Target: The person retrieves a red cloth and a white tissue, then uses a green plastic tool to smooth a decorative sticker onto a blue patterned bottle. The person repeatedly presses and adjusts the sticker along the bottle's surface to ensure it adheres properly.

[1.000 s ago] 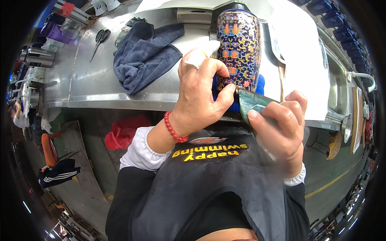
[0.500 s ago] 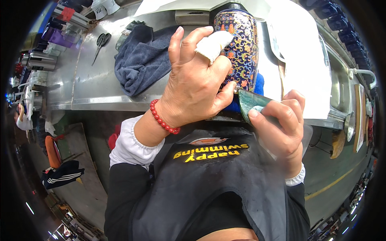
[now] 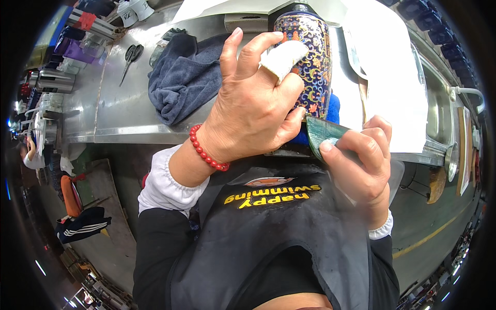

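A dark blue vase with gold, red and pale scrollwork stands or lies at the bench front; I cannot tell which. My left hand, with red beads at the wrist, is over its left side and holds a small white cloth against the patterned surface. Its ring and little fingers stick out, and the thumb is by the vase's near end. Close to that end my right hand pinches a thin, green, see-through sheet between thumb and fingers. Blue cloth shows beside and beneath the vase.
A grey-blue towel lies crumpled on the metal bench, left of the vase. Scissors rest farther left. White sheeting covers the right side, beside a sink. Cups stand at the back left.
My left hand and the white cloth have shifted slightly right across the vase. My right hand and the green sheet have stayed almost still.
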A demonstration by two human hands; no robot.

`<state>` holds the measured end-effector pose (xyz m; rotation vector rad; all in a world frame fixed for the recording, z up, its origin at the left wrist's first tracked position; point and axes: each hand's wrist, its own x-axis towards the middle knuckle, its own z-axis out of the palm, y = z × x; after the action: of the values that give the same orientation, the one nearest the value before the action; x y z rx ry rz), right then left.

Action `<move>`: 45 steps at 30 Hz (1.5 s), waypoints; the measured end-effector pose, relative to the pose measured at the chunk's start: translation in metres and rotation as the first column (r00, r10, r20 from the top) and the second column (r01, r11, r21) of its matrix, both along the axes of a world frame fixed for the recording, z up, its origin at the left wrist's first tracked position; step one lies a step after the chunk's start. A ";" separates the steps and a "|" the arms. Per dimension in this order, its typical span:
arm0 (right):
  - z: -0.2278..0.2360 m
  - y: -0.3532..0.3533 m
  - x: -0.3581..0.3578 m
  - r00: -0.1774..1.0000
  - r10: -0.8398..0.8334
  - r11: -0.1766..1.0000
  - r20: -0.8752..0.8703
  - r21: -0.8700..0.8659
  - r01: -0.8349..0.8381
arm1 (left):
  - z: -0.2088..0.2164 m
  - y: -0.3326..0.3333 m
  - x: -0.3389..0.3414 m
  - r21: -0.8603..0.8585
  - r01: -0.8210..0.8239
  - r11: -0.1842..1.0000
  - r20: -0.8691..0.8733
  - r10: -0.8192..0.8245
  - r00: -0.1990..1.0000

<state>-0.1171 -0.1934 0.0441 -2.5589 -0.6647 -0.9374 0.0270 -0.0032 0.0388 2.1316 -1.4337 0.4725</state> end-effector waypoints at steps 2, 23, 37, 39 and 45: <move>0.001 0.000 0.000 1.000 -0.004 1.000 -0.001 0.003 0.004 | -0.001 0.000 0.001 0.009 -0.008 1.000 0.012 0.007 1.000; 0.000 -0.002 -0.002 1.000 -0.007 0.996 -0.011 0.087 0.008 | -0.004 0.004 0.001 -0.050 -0.012 0.999 -0.024 0.011 1.000; -0.009 0.011 -0.016 0.868 -0.017 0.613 -0.496 0.681 0.402 | -0.038 0.008 -0.014 -0.269 -0.086 0.959 -0.303 0.000 0.953; -0.012 0.014 -0.016 0.855 -0.020 0.568 -0.519 0.697 0.437 | -0.039 0.007 -0.015 -0.286 -0.088 0.954 -0.312 -0.006 0.950; -0.015 0.017 -0.013 0.840 -0.021 0.572 -0.541 0.683 0.454 | -0.042 0.007 -0.017 -0.298 -0.095 0.950 -0.327 -0.008 0.945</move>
<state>-0.1304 -0.1761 0.0293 -1.9062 0.2672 -0.4404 0.0101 0.0038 -0.0029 1.8848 -1.0522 0.3182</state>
